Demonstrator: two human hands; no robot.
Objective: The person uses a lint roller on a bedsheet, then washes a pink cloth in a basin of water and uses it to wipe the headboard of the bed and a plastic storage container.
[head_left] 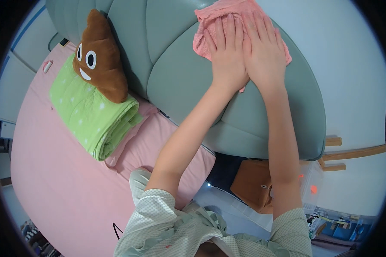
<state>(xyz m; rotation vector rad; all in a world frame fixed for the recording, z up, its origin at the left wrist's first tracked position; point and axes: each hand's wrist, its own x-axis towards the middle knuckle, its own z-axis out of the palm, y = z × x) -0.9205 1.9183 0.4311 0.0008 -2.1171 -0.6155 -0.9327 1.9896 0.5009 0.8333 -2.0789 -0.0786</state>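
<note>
Both arms stretch forward to a pink cloth (204,43) that lies against the grey-green padded headboard (184,64). My left hand (228,55) rests flat on the cloth with its fingers extended. Beside it, my right hand (265,53) also presses flat on the cloth, and the two hands touch along their thumb sides. Neither hand is closed around the cloth. Its edges show crumpled beyond my fingertips and to both sides of my hands.
A brown plush pillow (101,55) with cartoon eyes leans on the headboard, over a folded green quilt (90,111). Pink sheet (60,171) covers the bed. A brown bag (251,182) sits on a clear storage box beside the bed, near wooden pegs (334,141).
</note>
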